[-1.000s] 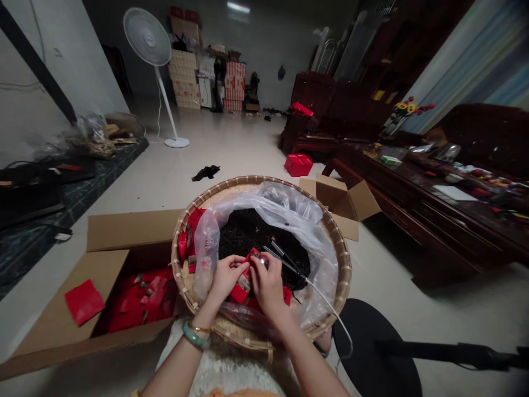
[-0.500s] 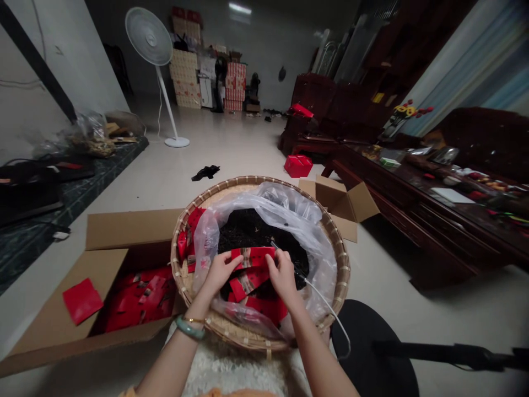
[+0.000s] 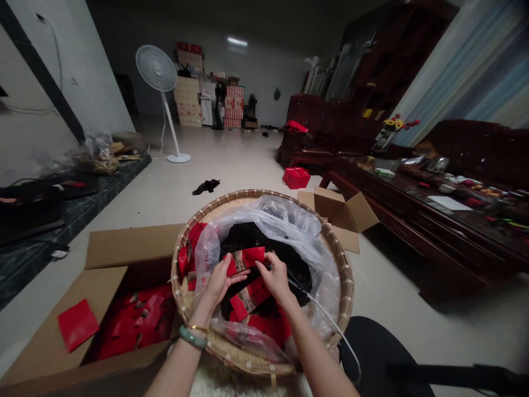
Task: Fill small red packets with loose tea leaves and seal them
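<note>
My left hand (image 3: 218, 280) holds the left end of a small red packet (image 3: 253, 257) with a patterned band, thumb on it and other fingers stretched underneath. At the packet's right end, my right hand (image 3: 274, 277) pinches the upper corner. Below them, more red packets (image 3: 253, 293) lie on dark, loose, dried material (image 3: 243, 236) inside a clear plastic bag (image 3: 289, 212). The bag sits in a round woven basket (image 3: 346, 275). A white cord (image 3: 330, 320) runs from beside my right hand over the basket rim; what it joins is mostly hidden.
Left of the basket stands an open cardboard box (image 3: 136, 242) with many red packets; one red packet (image 3: 78, 324) lies on its flap. Another open box (image 3: 349, 218) is at right, near a dark wooden table (image 3: 384, 198). A black round base (image 3: 372, 353) stands at lower right.
The held packet has shifted slightly left and tilted, its right end higher. My left fingers have stretched out beneath it. A metallic tip seen earlier by my right hand no longer shows. The view has tilted up.
</note>
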`<state>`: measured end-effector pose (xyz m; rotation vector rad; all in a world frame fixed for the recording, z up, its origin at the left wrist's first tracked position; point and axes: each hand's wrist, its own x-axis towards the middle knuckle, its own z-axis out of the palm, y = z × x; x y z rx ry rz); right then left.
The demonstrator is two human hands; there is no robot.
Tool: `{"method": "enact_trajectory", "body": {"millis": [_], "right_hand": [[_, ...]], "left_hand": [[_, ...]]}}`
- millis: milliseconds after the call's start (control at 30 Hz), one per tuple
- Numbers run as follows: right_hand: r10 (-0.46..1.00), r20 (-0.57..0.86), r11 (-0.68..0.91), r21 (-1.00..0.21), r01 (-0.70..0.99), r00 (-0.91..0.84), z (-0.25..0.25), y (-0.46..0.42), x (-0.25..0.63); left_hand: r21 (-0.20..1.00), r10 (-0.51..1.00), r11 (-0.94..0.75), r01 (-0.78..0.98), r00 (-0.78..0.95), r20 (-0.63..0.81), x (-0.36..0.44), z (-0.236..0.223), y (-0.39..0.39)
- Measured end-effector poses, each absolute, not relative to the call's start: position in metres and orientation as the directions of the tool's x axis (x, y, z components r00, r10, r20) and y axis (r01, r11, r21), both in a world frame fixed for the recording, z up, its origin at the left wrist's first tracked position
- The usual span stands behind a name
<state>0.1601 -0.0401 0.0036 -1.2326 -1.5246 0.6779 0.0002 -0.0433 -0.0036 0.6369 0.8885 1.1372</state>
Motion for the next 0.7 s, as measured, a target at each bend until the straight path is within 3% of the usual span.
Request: {"method": "enact_trajectory", "body": {"millis": [133, 233, 500, 600, 667, 700], "right_hand": [[0.992, 0.107, 0.11, -0.994, 0.029, -0.07, 0.004, -0.039, 0.159], [0.976, -0.043, -0.06, -0.995, -0.076, -0.214, 0.012, -0.04, 0.161], [0.914, -0.126, -0.208, -0.962, -0.177, -0.387, 0.009, -0.042, 0.158], [0.91, -0.135, -0.211, -0.965, -0.157, -0.392, 0.005, -0.037, 0.161], [0.899, -0.139, -0.193, -0.977, -0.091, -0.415, 0.006, -0.032, 0.161], [0.89, -0.14, -0.179, -0.983, -0.05, -0.434, 0.009, -0.028, 0.16]], "left_hand": [[0.825, 0.957, 0.29, -0.485, 0.141, -0.254, -0.001, -0.008, -0.039], [0.851, 0.954, 0.296, -0.435, 0.184, -0.238, -0.003, -0.008, -0.04], [0.929, 0.962, 0.246, -0.275, 0.189, -0.199, -0.011, -0.012, -0.039], [0.999, 0.999, -0.003, 0.046, -0.049, 0.005, -0.014, -0.012, -0.037], [0.898, 0.95, -0.215, 0.385, -0.129, 0.283, -0.013, -0.01, -0.039], [0.791, 0.913, -0.304, 0.531, -0.076, 0.402, -0.011, -0.009, -0.041]]}}
